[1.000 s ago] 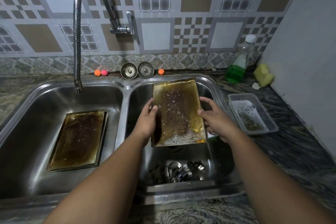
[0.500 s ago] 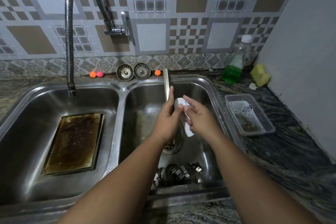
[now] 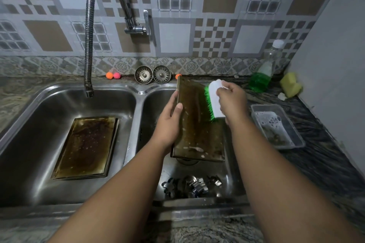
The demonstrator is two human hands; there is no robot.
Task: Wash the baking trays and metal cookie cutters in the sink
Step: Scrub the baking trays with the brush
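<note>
Over the right sink basin (image 3: pixel 233 181) a stained brown baking tray (image 3: pixel 197 130) stands tilted on its lower edge. My left hand (image 3: pixel 169 120) grips its left rim, thumb on the face. My right hand (image 3: pixel 232 100) holds a white scrub brush (image 3: pixel 214 101) whose green bristles press against the tray's upper right part. A second stained baking tray (image 3: pixel 87 147) lies flat in the left basin (image 3: pixel 29 144). Several metal cookie cutters (image 3: pixel 192 185) sit in a pile at the near end of the right basin.
A flexible faucet (image 3: pixel 87 45) hangs over the left basin. Two sink strainers (image 3: pixel 152 74) and small coloured balls (image 3: pixel 113 75) sit on the back ledge. On the right counter are a green soap bottle (image 3: pixel 262 74), a yellow sponge (image 3: pixel 290 85) and a clear tub (image 3: pixel 276 126) with suds.
The tray turned from facing me, through edge-on, to its other face. My right hand let go of the tray's edge and now holds the brush against it.
</note>
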